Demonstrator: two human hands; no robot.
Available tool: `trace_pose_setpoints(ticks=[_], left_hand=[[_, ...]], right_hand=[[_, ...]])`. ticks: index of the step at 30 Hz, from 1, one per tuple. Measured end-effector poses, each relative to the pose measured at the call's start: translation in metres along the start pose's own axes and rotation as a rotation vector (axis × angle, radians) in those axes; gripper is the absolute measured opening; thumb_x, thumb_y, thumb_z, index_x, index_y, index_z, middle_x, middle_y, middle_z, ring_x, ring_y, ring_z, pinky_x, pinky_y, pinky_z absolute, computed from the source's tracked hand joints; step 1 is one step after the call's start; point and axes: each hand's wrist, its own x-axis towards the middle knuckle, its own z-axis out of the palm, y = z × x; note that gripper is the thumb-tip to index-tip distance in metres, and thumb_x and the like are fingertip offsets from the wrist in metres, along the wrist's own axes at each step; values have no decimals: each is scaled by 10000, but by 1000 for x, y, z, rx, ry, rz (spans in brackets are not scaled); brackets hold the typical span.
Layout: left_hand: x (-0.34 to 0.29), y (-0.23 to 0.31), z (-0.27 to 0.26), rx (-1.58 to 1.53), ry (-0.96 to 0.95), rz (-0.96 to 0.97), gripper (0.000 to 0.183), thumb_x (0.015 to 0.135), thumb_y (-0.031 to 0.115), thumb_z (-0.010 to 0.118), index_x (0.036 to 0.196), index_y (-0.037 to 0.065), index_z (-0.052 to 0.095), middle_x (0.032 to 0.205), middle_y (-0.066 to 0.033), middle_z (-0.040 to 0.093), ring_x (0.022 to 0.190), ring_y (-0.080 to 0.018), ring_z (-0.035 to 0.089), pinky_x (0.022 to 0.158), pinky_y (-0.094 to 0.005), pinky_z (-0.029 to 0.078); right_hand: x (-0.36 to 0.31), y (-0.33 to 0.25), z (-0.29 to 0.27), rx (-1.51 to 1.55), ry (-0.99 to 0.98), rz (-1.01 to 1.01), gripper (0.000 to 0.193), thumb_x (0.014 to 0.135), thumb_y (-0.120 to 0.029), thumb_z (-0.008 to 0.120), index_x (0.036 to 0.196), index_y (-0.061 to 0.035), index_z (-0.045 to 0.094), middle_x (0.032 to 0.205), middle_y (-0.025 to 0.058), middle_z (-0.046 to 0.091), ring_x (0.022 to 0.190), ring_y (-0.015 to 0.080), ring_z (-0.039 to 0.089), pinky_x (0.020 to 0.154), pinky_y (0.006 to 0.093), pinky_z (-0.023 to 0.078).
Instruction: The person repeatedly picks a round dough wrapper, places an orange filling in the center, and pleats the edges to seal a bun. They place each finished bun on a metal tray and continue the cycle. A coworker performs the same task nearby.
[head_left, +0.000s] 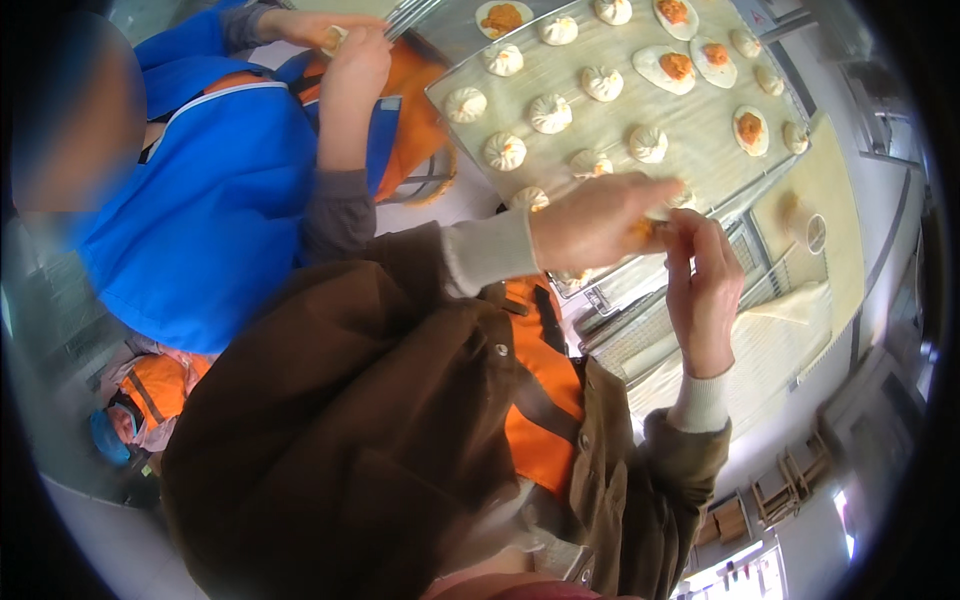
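Observation:
Between my hands, over the near edge of the tray, is a dough bun with orange filling (641, 232); much of it is hidden by my fingers. My left hand (585, 218) is curled around it from the left. From the right, my right hand (705, 275) has thumb and fingertips pinched at the dough's edge. Pleated buns (550, 114) stand in rows on the lined tray (612, 128) just beyond my hands. Toward its right side lie flat dough wrappers (652, 62) topped with orange filling.
At my left a co-worker in blue (220, 180) holds a piece of dough in both hands. Beyond the tray's far left edge lies another filled wrapper (487, 22). Right of the tray are a tan board (838, 180) and a round cup-like thing (815, 234).

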Motion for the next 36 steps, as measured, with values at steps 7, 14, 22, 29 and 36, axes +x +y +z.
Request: trace_pose_setpoints(ticks=[7, 14, 22, 29, 36], left_hand=[[-2, 12, -18, -500, -84, -563, 449, 834, 44, 670, 1276, 32, 594, 1063, -101, 699, 953, -143, 666, 807, -303, 544], [-7, 10, -2, -90, 123, -134, 388, 795, 40, 649, 1184, 44, 656, 1043, -161, 691, 942, -258, 681, 821, -339, 530], [2, 9, 1, -22, 108, 2, 397, 845, 100, 698, 1230, 34, 626, 1042, -126, 703, 947, -211, 679, 808, -318, 521], [2, 12, -2, -351, -19, -220, 353, 882, 62, 647, 1232, 21, 633, 1090, -133, 690, 986, -174, 654, 868, -310, 510], [0, 7, 2, -170, -43, -195, 378, 820, 11, 633, 1197, 21, 648, 1076, -151, 673, 966, -257, 669, 835, -333, 519]], right_hand=[[-1, -3, -2, 14, 121, -47, 150, 823, 28, 705, 937, -18, 619, 879, 113, 622, 719, 252, 656, 621, 344, 523], [-2, -7, -5, 18, 105, -110, 189, 820, 29, 710, 1000, -9, 666, 822, 115, 641, 688, 253, 664, 601, 328, 521], [-5, -4, -4, -2, 125, -70, 186, 837, 19, 695, 1014, -19, 654, 798, 122, 620, 642, 282, 632, 560, 350, 498], [-9, -3, -15, 72, 74, -58, 170, 842, 43, 672, 991, -12, 614, 808, 130, 606, 650, 290, 642, 562, 353, 501], [-10, -10, -13, 73, 108, -133, 186, 854, 40, 651, 1031, -5, 611, 800, 138, 632, 624, 287, 648, 539, 348, 504]])
